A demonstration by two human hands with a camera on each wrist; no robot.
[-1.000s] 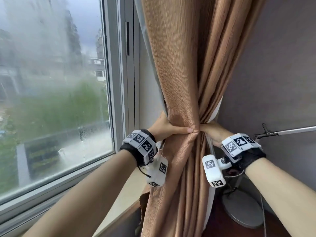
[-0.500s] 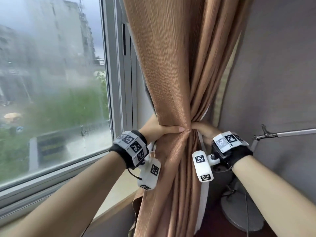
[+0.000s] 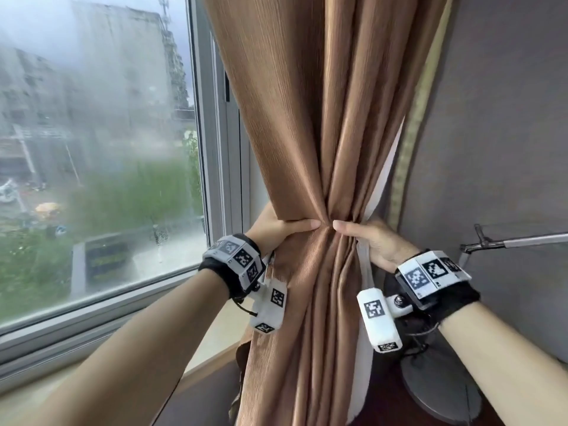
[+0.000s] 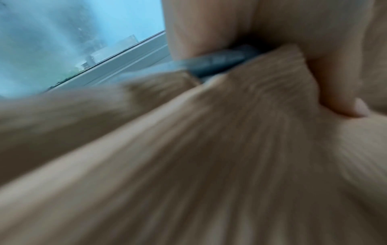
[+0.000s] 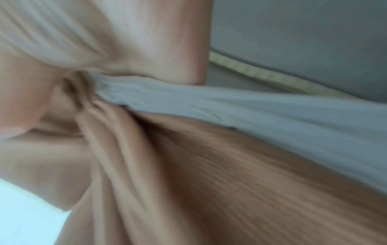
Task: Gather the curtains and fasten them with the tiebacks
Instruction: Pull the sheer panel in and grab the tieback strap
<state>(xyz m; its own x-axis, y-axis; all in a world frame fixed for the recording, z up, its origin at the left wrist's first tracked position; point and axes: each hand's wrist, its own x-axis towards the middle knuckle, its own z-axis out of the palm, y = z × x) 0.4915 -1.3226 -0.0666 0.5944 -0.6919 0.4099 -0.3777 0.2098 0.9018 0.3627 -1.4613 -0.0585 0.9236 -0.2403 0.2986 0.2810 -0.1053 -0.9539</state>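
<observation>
A tan ribbed curtain [image 3: 310,118] with a pale lining [image 3: 362,265] hangs beside the window, bunched into a narrow waist. My left hand [image 3: 276,230] wraps that waist from the left, thumb across the front. My right hand [image 3: 368,238] grips it from the right, thumb tip almost meeting the left thumb. The fingers of both go behind the cloth, out of sight. The left wrist view is blurred: tan folds [image 4: 209,149] and my thumb [image 4: 343,92] pressing in. The right wrist view shows tan folds [image 5: 209,165] and the lining [image 5: 230,106]. No tieback is plainly seen.
The window glass [image 3: 98,149] and its grey frame [image 3: 215,149] lie to the left, with a sill [image 3: 123,302] below. A grey wall [image 3: 498,133] stands at the right. A metal lamp arm [image 3: 522,239] and round base [image 3: 439,392] sit low on the right.
Both hands have stayed clamped round the curtain waist. The view has tilted up and shifted, and the two thumbs now sit slightly apart instead of touching.
</observation>
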